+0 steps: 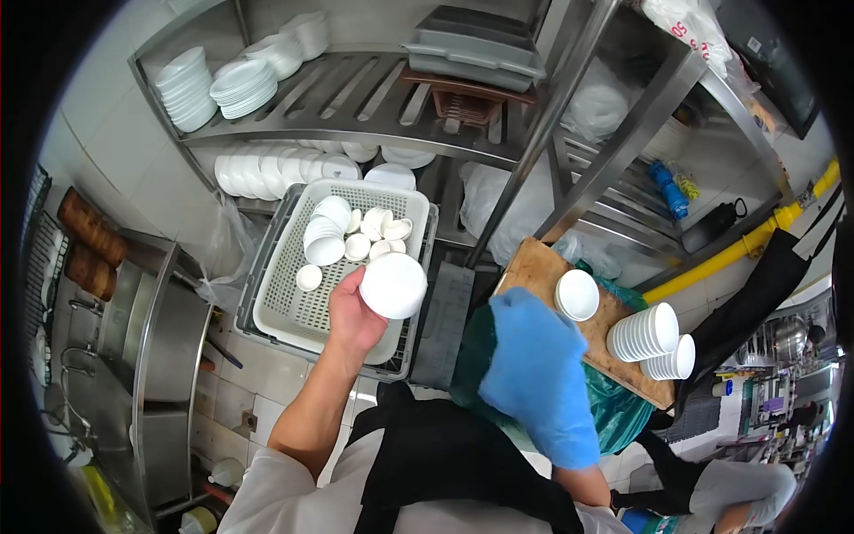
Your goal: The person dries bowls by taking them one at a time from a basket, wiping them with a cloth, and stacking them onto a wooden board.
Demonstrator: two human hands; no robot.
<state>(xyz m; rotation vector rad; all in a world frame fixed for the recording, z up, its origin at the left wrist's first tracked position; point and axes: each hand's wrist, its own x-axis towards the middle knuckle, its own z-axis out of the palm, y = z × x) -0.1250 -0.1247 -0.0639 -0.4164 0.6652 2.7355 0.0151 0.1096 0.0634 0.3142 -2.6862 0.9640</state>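
Observation:
A round white bowl (393, 286) is in my left hand (352, 311), gripped at its left edge above the basket. Beneath it, the light grey perforated basket (276, 307) holds nested white bowls (326, 233) and several small white cups (358, 246). A blue cloth (536, 369) covers my right hand, so its fingers are hidden; it is beside the wooden board (534, 264). On that board are a white bowl (576, 295) near the cloth and two stacks of white bowls (642, 333) lying tilted to the right.
Metal shelves (347, 98) with stacked white dishes (244, 87) and grey trays (476, 49) stand ahead. A metal sink (169, 347) is left. Green plastic (614, 409) hangs under the board. A yellow pipe (725, 256) and another person (743, 488) are at right.

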